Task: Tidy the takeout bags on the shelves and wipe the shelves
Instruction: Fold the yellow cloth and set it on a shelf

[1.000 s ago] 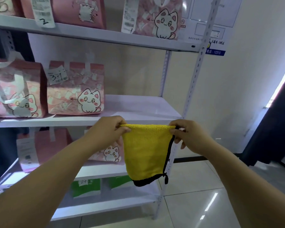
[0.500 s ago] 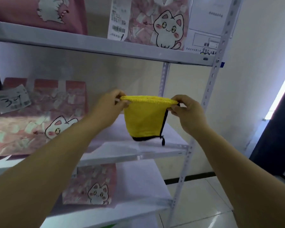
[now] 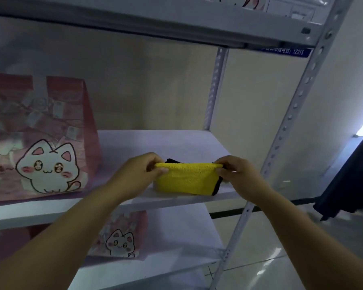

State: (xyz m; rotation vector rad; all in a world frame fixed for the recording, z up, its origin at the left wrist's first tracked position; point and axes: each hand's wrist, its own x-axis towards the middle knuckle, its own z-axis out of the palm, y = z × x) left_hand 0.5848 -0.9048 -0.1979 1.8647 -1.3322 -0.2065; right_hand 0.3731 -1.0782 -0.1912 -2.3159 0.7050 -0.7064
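Observation:
A yellow cloth (image 3: 186,181) with black edging rests with its lower part on the white middle shelf (image 3: 176,143), near the front edge. My left hand (image 3: 138,174) pinches its top left corner and my right hand (image 3: 237,174) pinches its top right corner, stretching the top edge between them. A pink takeout bag (image 3: 40,139) with a white cartoon cat stands upright on the same shelf, to the left of the cloth and apart from it. Another pink cat bag (image 3: 122,237) stands on the shelf below, partly hidden by my left forearm.
The upper shelf (image 3: 155,19) overhangs close above, with bags on it cut off by the frame. Perforated metal uprights (image 3: 289,122) stand at the right front and back corners. Beyond them are a pale wall, a tiled floor (image 3: 281,258) and a dark cloth (image 3: 352,174) hanging at the far right.
Both hands have carried the cloth forward and down onto the middle shelf, where its lower part now bunches. The camera has come closer to the shelf.

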